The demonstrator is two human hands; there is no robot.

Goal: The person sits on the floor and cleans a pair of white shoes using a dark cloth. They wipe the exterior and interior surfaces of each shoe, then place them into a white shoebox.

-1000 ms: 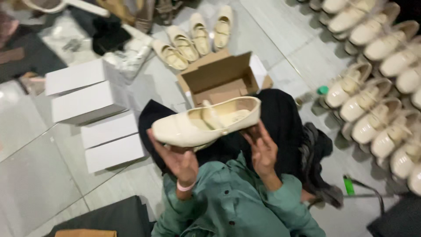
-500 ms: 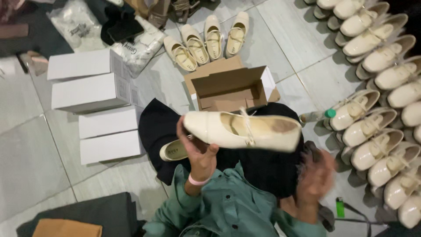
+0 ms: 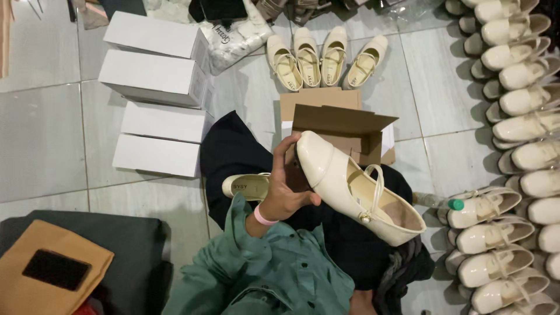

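- The left hand (image 3: 286, 189) is closed around the toe end of a cream shoe (image 3: 356, 189), thumb under the sole and fingers curled over the top; half a second ago the shoe lay level and higher, now it tilts with its heel down to the right, over the lap.
- The right hand, blurred at lower right a moment ago, is out of view now.
- A second shoe (image 3: 248, 185) lies on the dark cloth (image 3: 233, 151) just left of the hand, about where it was before.
- Lower left, a tan flat bag (image 3: 52, 271) with a black patch rests on a dark bag (image 3: 125, 256).
- Just behind the held shoe stands an open brown carton (image 3: 341, 125) with white sides, flaps up.
- Left of it, four plain white boxes (image 3: 157, 140) lie closed on the tiles, in two stacked pairs.
- Along the right edge runs a row of cream shoes (image 3: 513, 175); a green-capped bottle (image 3: 449, 204) lies beside them.
- Farther off, four shoes (image 3: 321, 58) sit side by side, and a white plastic-wrapped bundle (image 3: 233, 38) lies left of them.
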